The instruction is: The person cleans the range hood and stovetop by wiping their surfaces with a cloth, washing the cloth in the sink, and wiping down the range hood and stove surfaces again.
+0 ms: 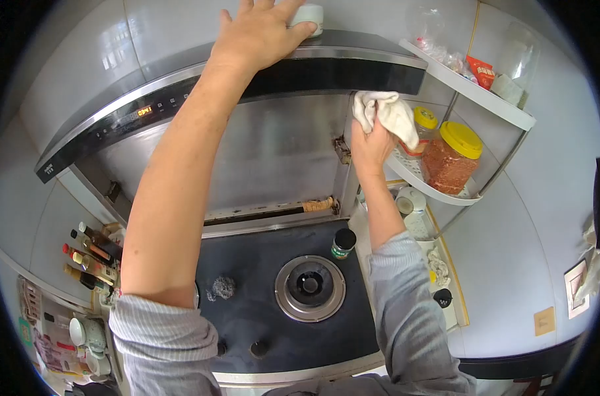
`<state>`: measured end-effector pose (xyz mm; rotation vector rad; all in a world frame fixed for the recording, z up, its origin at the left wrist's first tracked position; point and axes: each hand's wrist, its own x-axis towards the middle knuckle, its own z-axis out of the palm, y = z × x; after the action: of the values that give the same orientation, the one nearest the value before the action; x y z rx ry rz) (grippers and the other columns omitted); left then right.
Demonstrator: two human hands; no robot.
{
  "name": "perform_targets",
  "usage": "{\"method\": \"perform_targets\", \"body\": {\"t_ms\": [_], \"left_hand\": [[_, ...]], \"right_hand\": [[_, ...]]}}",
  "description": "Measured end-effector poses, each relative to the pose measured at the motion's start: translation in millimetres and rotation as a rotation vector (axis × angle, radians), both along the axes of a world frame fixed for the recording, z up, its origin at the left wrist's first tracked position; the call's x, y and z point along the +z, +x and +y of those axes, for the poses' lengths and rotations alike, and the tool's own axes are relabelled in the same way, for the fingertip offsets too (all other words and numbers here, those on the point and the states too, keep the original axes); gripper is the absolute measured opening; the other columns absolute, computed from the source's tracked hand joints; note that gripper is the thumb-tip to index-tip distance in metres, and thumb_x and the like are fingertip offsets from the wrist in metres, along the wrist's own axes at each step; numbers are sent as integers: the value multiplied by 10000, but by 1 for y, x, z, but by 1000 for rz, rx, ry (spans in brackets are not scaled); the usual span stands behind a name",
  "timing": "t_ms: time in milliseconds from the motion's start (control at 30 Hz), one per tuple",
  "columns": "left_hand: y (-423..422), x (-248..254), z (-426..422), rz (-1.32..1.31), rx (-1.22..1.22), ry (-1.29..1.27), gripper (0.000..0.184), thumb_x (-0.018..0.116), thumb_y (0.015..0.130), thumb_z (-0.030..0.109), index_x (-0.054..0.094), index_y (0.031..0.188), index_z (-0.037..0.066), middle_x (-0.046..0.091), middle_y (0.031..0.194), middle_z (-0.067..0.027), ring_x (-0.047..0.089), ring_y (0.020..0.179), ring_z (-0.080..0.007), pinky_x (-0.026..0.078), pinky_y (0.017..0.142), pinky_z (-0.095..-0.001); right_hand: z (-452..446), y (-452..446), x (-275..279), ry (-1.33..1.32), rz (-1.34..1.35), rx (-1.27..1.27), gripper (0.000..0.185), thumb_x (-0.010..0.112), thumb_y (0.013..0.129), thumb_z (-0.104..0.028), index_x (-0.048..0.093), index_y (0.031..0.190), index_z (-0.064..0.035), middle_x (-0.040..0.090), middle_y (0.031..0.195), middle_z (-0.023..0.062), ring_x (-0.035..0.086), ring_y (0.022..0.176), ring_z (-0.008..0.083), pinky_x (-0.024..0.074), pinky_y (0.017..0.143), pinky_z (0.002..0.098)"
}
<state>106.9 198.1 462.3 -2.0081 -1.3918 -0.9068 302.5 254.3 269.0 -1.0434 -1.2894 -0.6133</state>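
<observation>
My left hand (pixel 260 36) is raised to the top of the range hood (pixel 353 63), its fingers spread. A white round container (pixel 310 20) stands on the hood, showing between my thumb and index finger; whether I touch it I cannot tell. Below the hood's right end, my right hand (pixel 372 142) is closed around a bunched white cloth (pixel 392 115). Just right of the cloth, a small yellow-lidded jar (pixel 424 122) and a larger yellow-lidded jar of reddish-brown contents (pixel 453 162) stand on a corner shelf.
Below lies a black gas stove (pixel 247 330) with a round burner (pixel 310 287), a steel-wool scrubber (pixel 222 288) and a black-capped spice jar (pixel 343 243). An upper corner shelf (pixel 471 86) holds packets and a clear jar. Several bottles (pixel 92 261) stand at left.
</observation>
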Motion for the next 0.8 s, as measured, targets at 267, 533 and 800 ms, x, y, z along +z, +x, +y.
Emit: {"method": "perform_targets", "body": {"t_ms": [267, 533, 800], "left_hand": [[1, 2, 2, -18, 20, -46, 575, 517, 865, 436, 395, 1364, 178, 293, 1447, -226, 199, 1349, -464, 241, 1057, -602], [1, -1, 5, -8, 55, 31, 526, 502, 877, 411, 427, 1335, 165, 337, 1424, -218, 248, 1331, -458, 274, 1041, -598], [2, -8, 0, -34, 25, 82, 510, 476, 889, 410, 435, 1332, 161, 380, 1406, -198, 273, 1329, -437, 279, 1050, -569]], "right_hand": [[16, -3, -148, -370, 255, 84, 445, 589, 802, -115, 465, 1204, 30, 479, 1218, 251, 423, 1167, 421, 318, 990, 480], [13, -11, -94, -328, 215, 35, 414, 634, 745, -46, 460, 1110, 36, 479, 1110, 229, 425, 1080, 416, 296, 954, 520], [27, -10, -87, -177, -66, -173, 436, 656, 698, 0, 469, 1088, 58, 464, 1151, 243, 417, 1107, 404, 313, 974, 485]]}}
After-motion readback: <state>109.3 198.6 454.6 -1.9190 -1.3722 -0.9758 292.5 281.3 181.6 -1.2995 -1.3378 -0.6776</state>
